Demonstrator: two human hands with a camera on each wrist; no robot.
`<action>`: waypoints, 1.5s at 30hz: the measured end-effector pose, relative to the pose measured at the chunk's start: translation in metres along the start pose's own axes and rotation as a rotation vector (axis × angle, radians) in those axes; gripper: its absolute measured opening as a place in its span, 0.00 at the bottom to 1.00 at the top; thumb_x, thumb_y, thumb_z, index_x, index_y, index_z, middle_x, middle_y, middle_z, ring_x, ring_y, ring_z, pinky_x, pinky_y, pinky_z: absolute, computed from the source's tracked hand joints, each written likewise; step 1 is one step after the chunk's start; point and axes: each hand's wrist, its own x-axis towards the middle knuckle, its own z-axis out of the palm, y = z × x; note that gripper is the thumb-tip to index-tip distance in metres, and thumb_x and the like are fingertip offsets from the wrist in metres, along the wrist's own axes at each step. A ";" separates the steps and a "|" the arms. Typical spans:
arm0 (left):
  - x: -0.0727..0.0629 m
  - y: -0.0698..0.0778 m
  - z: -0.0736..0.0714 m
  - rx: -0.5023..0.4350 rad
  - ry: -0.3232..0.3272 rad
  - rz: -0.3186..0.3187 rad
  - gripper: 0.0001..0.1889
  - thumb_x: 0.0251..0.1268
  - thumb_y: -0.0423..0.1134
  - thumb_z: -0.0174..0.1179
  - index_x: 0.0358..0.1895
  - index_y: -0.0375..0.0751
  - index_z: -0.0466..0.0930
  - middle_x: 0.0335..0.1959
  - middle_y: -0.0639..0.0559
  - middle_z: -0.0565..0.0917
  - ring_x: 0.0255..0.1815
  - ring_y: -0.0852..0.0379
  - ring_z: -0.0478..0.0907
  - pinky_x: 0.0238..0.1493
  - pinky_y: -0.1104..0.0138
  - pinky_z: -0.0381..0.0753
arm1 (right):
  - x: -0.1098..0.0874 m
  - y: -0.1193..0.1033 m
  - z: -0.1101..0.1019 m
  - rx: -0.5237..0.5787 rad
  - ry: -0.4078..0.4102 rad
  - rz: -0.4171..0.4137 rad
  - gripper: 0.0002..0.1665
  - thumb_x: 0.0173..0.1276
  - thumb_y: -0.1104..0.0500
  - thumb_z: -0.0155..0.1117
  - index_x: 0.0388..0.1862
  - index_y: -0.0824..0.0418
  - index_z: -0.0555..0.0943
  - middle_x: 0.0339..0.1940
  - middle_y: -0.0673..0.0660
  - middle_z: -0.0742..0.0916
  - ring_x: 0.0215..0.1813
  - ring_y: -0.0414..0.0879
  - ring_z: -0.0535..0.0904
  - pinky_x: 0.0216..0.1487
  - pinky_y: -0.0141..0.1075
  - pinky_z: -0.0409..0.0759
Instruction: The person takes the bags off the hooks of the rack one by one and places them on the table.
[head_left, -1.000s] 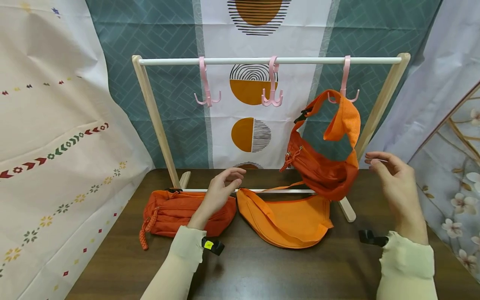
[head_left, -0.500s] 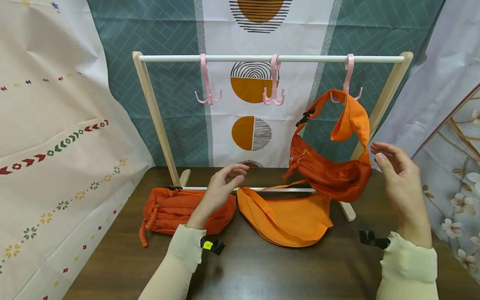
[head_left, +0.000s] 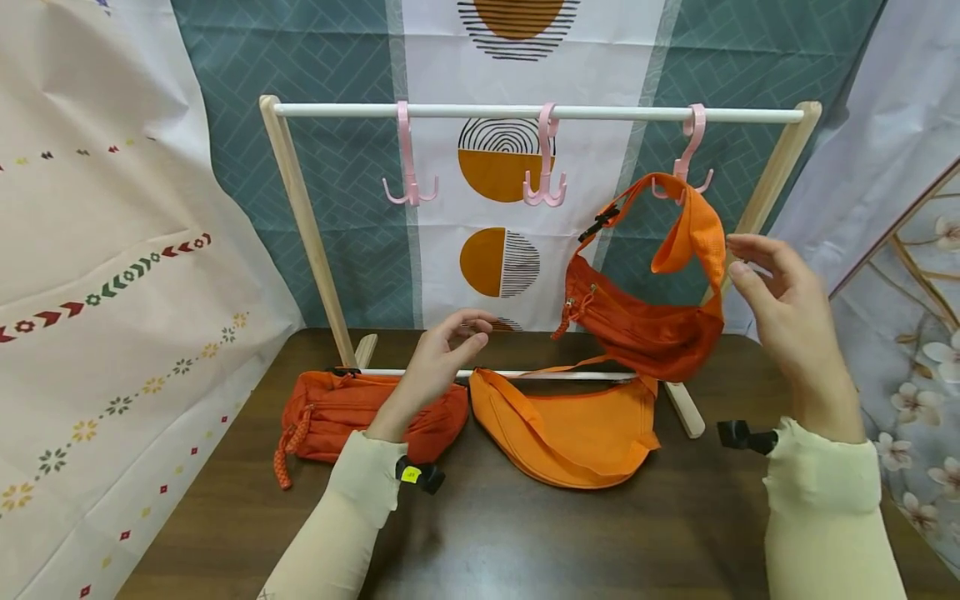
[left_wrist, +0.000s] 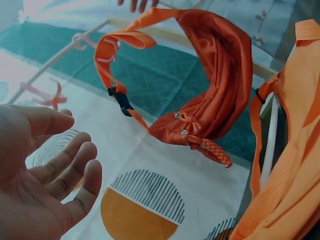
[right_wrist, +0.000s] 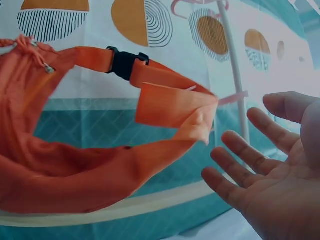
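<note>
Three orange bags are here, and only one of them hangs up. The dark orange sling bag [head_left: 645, 329] hangs by its strap [head_left: 686, 229] from the right pink hook [head_left: 686, 158] on the white rail [head_left: 525, 111] of the small wooden rack [head_left: 300, 225]. The right hand [head_left: 787, 321] is up beside the strap, close to it but not touching, with its fingers spread apart and holding nothing. The left hand [head_left: 438, 367] floats lower down, over the dark orange pouch [head_left: 360, 412] on the brown table [head_left: 525, 533], with its fingers loose and apart and nothing in them. The light orange bag [head_left: 577, 429] lies flat on the table, right under the hanging one. The strap is folded over on itself, and it seems to sit on just one small prong of the hook, so it might slip off. If the right hand bumps the strap, the bag could swing and drop onto the light orange bag below. The hook looks tilted on the rail, so a push could make it slide or turn. The rack looks light, and a hard pull on the bag might tip it forward. Two other pink hooks, the middle hook [head_left: 543, 162] and the left hook [head_left: 408, 167], hang bare.
</note>
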 end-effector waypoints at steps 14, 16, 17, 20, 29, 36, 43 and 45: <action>0.026 0.026 0.001 0.040 -0.049 0.070 0.15 0.79 0.36 0.60 0.63 0.43 0.81 0.58 0.49 0.80 0.55 0.52 0.78 0.55 0.56 0.80 | 0.057 -0.049 -0.014 -0.140 -0.068 -0.064 0.25 0.81 0.60 0.57 0.74 0.58 0.74 0.63 0.41 0.75 0.66 0.42 0.70 0.78 0.39 0.61; 0.030 0.026 0.001 0.054 -0.045 0.079 0.14 0.78 0.35 0.60 0.62 0.43 0.81 0.58 0.49 0.80 0.55 0.52 0.78 0.55 0.57 0.81 | 0.064 -0.053 -0.015 -0.169 -0.073 -0.067 0.25 0.81 0.59 0.57 0.74 0.57 0.74 0.66 0.45 0.75 0.70 0.44 0.68 0.79 0.39 0.59; 0.032 0.027 0.001 0.058 -0.045 0.082 0.14 0.78 0.35 0.60 0.62 0.43 0.82 0.57 0.48 0.80 0.55 0.52 0.78 0.55 0.57 0.81 | 0.068 -0.055 -0.015 -0.187 -0.073 -0.071 0.25 0.81 0.58 0.57 0.74 0.57 0.74 0.67 0.48 0.75 0.71 0.44 0.67 0.79 0.39 0.59; 0.037 0.029 0.000 0.073 -0.051 0.086 0.15 0.78 0.35 0.59 0.63 0.41 0.81 0.58 0.46 0.79 0.56 0.52 0.77 0.57 0.56 0.80 | 0.081 -0.061 -0.015 -0.244 -0.085 -0.077 0.26 0.81 0.57 0.56 0.75 0.57 0.74 0.72 0.56 0.73 0.77 0.46 0.64 0.80 0.38 0.56; 0.056 0.046 -0.001 0.093 -0.066 0.115 0.16 0.78 0.35 0.59 0.64 0.40 0.81 0.57 0.49 0.80 0.56 0.54 0.75 0.59 0.56 0.79 | 0.114 -0.071 -0.008 -0.369 -0.147 -0.036 0.31 0.82 0.55 0.53 0.80 0.56 0.67 0.80 0.60 0.67 0.83 0.55 0.55 0.83 0.55 0.45; 0.070 0.056 0.003 0.033 -0.110 0.136 0.18 0.79 0.37 0.59 0.67 0.42 0.79 0.61 0.48 0.78 0.62 0.50 0.74 0.62 0.59 0.78 | 0.129 -0.070 -0.003 -0.410 -0.180 -0.010 0.32 0.84 0.54 0.52 0.83 0.57 0.63 0.82 0.61 0.63 0.82 0.58 0.54 0.82 0.57 0.46; 0.072 0.058 0.010 -0.028 -0.132 0.126 0.18 0.79 0.36 0.58 0.67 0.41 0.78 0.62 0.49 0.78 0.64 0.46 0.75 0.64 0.55 0.77 | 0.137 -0.065 -0.001 -0.410 -0.192 0.020 0.32 0.83 0.54 0.52 0.83 0.56 0.63 0.82 0.61 0.63 0.81 0.59 0.56 0.82 0.56 0.47; 0.074 0.058 0.013 -0.029 -0.131 0.126 0.17 0.79 0.36 0.58 0.67 0.41 0.78 0.63 0.49 0.78 0.64 0.47 0.75 0.64 0.57 0.77 | 0.138 -0.064 -0.001 -0.415 -0.197 0.012 0.32 0.83 0.54 0.52 0.82 0.57 0.63 0.82 0.62 0.63 0.81 0.59 0.56 0.82 0.56 0.47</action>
